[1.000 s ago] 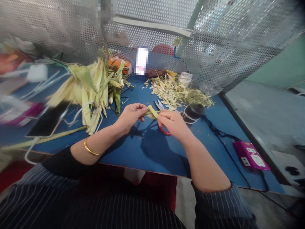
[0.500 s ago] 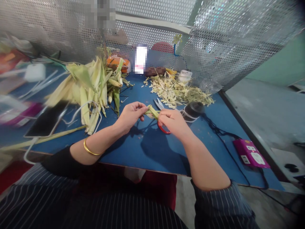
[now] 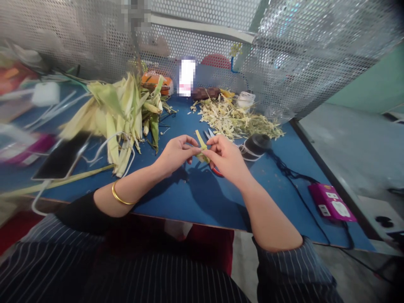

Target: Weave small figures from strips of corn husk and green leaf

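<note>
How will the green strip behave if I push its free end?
The green strip will probably bend easily, since it's narrow and thin-looking. Its end juts out unsupported, suggesting slight springiness. It's likely light: only fingertips hold it.

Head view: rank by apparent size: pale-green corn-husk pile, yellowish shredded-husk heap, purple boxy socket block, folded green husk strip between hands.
1. Pale-green corn-husk pile
2. Yellowish shredded-husk heap
3. Purple boxy socket block
4. Folded green strip, partly covered

A soft shadow (image 3: 211, 195) lies on the blue table (image 3: 274, 210) below the right hand (image 3: 225, 162). The screen (image 3: 187, 78) glows white and blocky. The far left looks blurry.
</note>
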A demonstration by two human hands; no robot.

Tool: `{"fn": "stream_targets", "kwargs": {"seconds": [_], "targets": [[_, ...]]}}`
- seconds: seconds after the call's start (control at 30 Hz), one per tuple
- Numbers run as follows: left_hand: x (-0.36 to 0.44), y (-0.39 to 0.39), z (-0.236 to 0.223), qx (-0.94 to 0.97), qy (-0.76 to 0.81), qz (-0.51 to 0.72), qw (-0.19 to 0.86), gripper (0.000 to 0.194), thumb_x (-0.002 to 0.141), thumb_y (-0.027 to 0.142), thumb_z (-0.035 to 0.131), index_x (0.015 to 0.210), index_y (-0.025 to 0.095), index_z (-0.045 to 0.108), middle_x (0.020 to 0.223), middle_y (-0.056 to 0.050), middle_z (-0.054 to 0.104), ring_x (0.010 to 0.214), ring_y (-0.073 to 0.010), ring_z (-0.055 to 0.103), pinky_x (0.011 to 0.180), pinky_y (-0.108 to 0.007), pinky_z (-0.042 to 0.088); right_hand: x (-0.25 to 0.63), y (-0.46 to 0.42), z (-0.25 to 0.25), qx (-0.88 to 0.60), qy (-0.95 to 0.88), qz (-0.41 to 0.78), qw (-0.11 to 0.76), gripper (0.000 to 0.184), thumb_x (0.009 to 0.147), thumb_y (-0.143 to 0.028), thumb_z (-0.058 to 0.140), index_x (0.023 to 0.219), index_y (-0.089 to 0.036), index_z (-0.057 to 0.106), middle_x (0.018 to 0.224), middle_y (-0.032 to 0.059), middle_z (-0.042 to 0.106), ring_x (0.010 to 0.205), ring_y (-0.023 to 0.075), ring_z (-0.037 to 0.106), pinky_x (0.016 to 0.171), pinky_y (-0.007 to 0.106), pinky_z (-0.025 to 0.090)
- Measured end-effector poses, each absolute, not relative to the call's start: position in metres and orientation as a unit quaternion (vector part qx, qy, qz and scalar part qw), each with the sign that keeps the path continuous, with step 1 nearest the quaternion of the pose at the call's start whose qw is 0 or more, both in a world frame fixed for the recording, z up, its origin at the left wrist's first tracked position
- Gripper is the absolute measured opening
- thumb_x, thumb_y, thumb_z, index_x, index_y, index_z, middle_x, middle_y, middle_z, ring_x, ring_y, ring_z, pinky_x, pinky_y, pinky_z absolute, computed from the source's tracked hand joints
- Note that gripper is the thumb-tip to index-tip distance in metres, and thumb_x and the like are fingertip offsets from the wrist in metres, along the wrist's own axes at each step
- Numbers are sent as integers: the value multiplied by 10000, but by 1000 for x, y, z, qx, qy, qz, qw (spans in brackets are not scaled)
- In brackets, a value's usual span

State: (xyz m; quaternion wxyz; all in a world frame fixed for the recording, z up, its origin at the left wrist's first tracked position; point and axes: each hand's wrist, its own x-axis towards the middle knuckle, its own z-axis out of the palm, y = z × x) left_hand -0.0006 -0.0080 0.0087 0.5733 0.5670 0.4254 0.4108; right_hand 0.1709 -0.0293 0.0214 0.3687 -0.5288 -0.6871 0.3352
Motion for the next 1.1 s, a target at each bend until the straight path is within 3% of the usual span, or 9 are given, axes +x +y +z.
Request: {"fn": "stream_targets", "kwargs": {"seconds": [0.13,0.3,0.43,0.63,0.8,0.9,0.97,1.1], "targets": [[-3,-6,7,562,403,361,625,174,721,275,694,832,146,659,657,-22,643,450,-59,498,464,-203,389,172,-29,24,-536,-668,365,365,282,800,-311,602,1047,-183,556,600,-42,577,432,96,523,507,259,420],[-4,-9,8,587,377,315,643,142,713,279,695,759,148,721,644,-31,630,452,-61,495,464,-203,400,178,-27,25,-543,-642,416,345,290,803,-443,587,824,-168,676,530,-23,552,406,71,433,422,232,333],[-2,-14,9,605,373,275,647,132,702,269,693,757,156,734,559,-22,593,425,-74,468,438,-212,382,179,-25,23,-523,-635,451,346,197,752,-367,658,761,-170,647,601,-8,597,488,82,497,450,222,365],[0,-16,10,637,367,222,640,153,728,300,667,714,155,713,432,23,481,387,-66,380,406,-203,288,173,-24,20,-478,-553,540,417,153,770,-279,631,699,-179,538,477,-75,464,353,34,362,367,194,262],[-4,-12,12,670,331,216,629,190,728,313,667,738,133,726,558,-4,590,433,-50,338,437,-206,268,172,-23,21,-449,-511,557,477,187,775,-263,620,655,-191,496,501,-50,521,346,64,454,365,210,328],[-6,-10,11,682,325,193,626,234,739,339,653,807,136,746,666,-38,662,447,-52,349,440,-211,271,173,-23,22,-464,-518,521,494,186,768,-229,618,633,-187,497,506,-45,540,328,41,406,343,194,286],[-6,-11,11,692,317,176,624,233,743,337,645,811,141,750,662,-36,662,448,-55,352,440,-212,271,173,-22,22,-474,-523,505,497,181,764,-216,618,628,-184,503,517,-43,553,325,30,389,340,186,272],[-5,-13,12,712,288,134,627,224,749,335,636,793,147,750,592,-14,614,452,-60,357,443,-210,271,172,-20,15,-477,-508,529,485,159,766,-227,608,646,-176,517,571,-23,597,401,63,524,396,193,362]]}}
